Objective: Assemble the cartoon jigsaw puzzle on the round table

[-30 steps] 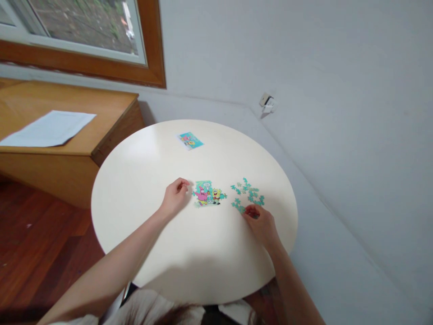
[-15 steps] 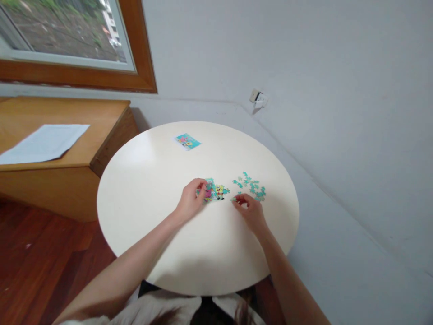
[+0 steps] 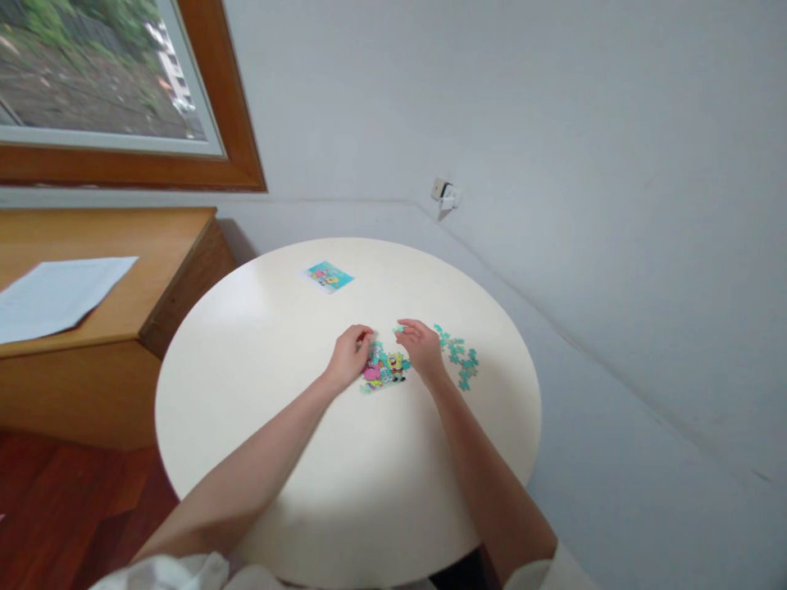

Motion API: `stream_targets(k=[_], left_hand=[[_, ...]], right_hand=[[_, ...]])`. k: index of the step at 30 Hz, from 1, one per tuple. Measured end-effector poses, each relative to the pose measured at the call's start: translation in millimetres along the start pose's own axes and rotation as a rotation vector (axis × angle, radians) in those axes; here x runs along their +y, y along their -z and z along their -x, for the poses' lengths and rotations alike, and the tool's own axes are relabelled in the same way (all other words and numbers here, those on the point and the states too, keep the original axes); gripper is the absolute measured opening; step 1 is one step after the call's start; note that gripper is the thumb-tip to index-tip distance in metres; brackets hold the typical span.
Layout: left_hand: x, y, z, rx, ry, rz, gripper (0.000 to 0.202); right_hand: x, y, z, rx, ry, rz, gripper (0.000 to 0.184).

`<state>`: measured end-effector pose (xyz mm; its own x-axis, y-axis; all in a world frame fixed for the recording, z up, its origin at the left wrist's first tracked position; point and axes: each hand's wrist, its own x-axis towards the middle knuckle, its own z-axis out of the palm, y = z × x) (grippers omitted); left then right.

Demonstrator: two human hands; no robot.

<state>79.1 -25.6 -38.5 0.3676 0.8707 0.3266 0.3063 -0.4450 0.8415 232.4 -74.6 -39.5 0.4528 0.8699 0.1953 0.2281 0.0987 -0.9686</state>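
Observation:
A partly joined jigsaw puzzle (image 3: pixel 384 369) with a yellow cartoon sponge and a pink figure lies flat on the white round table (image 3: pixel 295 492). My left hand (image 3: pixel 349 359) is at the puzzle's left edge, fingers curled and closed; what they hold, if anything, is too small to make out. Over the puzzle's upper right side, my right hand (image 3: pixel 421 348) pinches a small teal puzzle piece (image 3: pixel 398 330) at its fingertips. Several loose teal puzzle pieces (image 3: pixel 458 352) are scattered just right of that hand.
Farther back on the table lies a picture card (image 3: pixel 330 277) with the same cartoon figures. To the left, a wooden ledge (image 3: pixel 166 246) carries white paper sheets (image 3: pixel 61 291). A wall socket with a white plug (image 3: pixel 448 197) sits behind the table.
My right hand has moved left and away from me, from near the loose pieces to the puzzle's upper right, carrying the piece. My left hand stays by the puzzle. The camera view has shifted slightly.

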Motion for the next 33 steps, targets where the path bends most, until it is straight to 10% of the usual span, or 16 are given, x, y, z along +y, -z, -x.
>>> stream_targets(k=[22,33], left_hand=[[-10.5,1.8,-0.2,-0.127,0.033,-0.066,0.024],[-12.5,1.3,-2.5,-0.150,-0.009,-0.202,0.021]], right_hand=[[7.8,-5.5,3.1,0.072,0.172,0.473,0.006],[11.8,-14.1,4.8,0.001,0.040,0.432,0.005]])
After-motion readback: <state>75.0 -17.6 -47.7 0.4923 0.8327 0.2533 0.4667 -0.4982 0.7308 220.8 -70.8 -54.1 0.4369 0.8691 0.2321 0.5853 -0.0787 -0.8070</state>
